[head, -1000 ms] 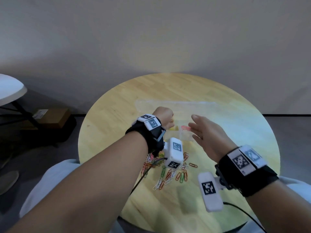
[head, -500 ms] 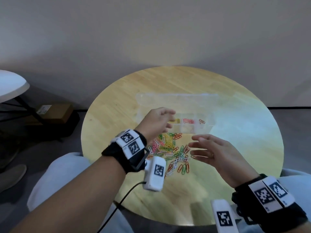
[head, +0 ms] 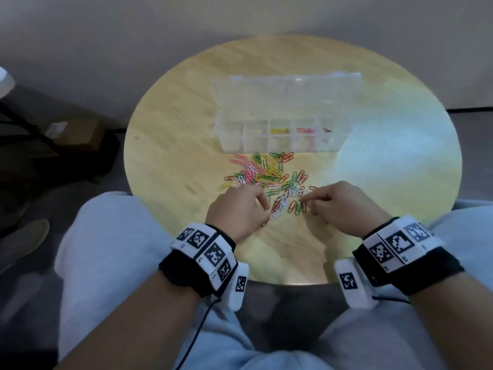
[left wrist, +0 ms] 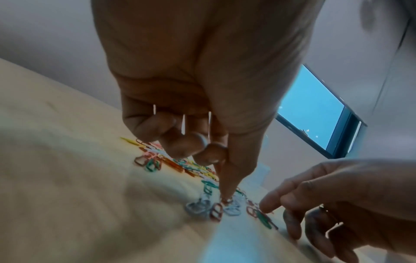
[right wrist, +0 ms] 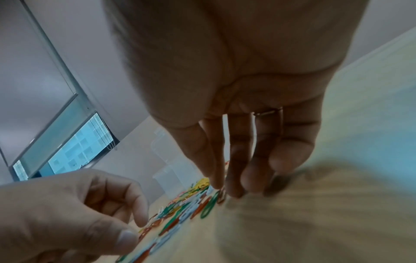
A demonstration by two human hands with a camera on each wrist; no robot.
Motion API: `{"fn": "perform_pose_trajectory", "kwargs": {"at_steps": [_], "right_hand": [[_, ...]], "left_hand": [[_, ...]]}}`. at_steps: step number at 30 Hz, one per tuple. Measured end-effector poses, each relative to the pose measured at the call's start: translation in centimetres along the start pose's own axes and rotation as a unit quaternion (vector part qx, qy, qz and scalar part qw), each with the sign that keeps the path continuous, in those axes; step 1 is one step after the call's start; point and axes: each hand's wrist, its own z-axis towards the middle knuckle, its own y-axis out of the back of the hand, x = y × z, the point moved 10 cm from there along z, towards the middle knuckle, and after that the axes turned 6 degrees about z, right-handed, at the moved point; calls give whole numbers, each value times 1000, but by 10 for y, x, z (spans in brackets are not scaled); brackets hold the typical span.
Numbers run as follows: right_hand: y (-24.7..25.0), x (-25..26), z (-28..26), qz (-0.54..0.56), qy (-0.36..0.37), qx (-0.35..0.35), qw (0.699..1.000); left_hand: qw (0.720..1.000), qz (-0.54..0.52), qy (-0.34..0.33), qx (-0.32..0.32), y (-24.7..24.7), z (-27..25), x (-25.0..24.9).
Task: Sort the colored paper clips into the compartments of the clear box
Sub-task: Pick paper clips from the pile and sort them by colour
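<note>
The clear box (head: 232,141) stands open mid-table, its lid (head: 288,86) tipped back. Yellow clips (head: 278,130) lie in its middle compartment, pink ones (head: 304,130) in the one to the right, and a dark one (head: 327,130) at the far right. The loose pile of colored paper clips (head: 266,174) is spread in front of the box. My left hand (head: 262,206) is at the pile's near edge; its index finger (left wrist: 226,194) points down onto a clip, the other fingers curled. My right hand (head: 309,202) touches clips with straight fingers (right wrist: 234,186).
The round wooden table (head: 173,124) has bare wood to the left and right of the pile. My knees in light trousers (head: 106,249) are against its near edge. A cardboard box (head: 72,132) sits on the floor at the left.
Both hands have drawn back from the box to the near edge of the clip pile and lowered onto it. The head view has tilted downward.
</note>
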Motion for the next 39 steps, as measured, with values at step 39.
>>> {"fn": "perform_pose_trajectory", "kwargs": {"at_steps": [39], "right_hand": [[0,9,2,35,47,-42,997]], "left_hand": [[997,54,-55,-12,-8,7,-8]]}}
